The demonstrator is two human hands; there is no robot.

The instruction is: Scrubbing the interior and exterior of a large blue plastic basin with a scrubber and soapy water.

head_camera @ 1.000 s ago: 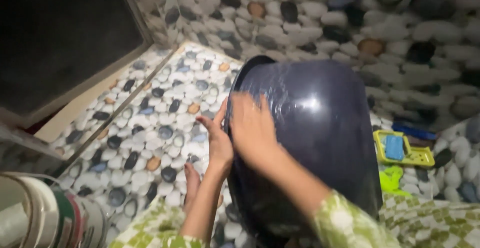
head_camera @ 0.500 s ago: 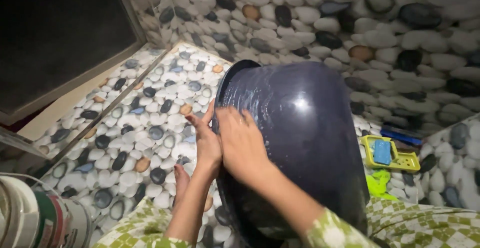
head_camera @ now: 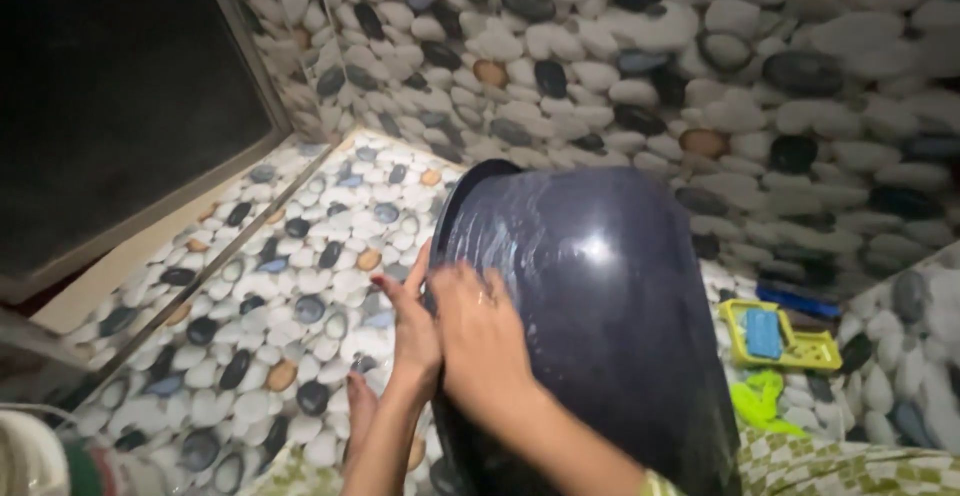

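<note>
A big dark blue plastic tub (head_camera: 610, 296) is tipped on its side over the pebble-patterned floor, its wet soapy outside facing me. My right hand (head_camera: 480, 341) lies flat on that outer wall near the rim, fingers spread. Just left of it, my left hand (head_camera: 412, 321) grips the tub's rim and steadies it. Both forearms rise from the bottom of the view. A bare foot (head_camera: 360, 406) shows below my left wrist.
A yellow soap tray (head_camera: 790, 341) with a blue bar sits on the floor at right, with a bright green cloth (head_camera: 765, 396) in front of it. Pebble-tiled walls stand behind. A dark doorway (head_camera: 120, 106) opens at left. A container's rim (head_camera: 30, 461) shows bottom left.
My right hand has slid down the tub's wall toward the rim. The view has tilted upward, so the tub and hands sit lower in the frame.
</note>
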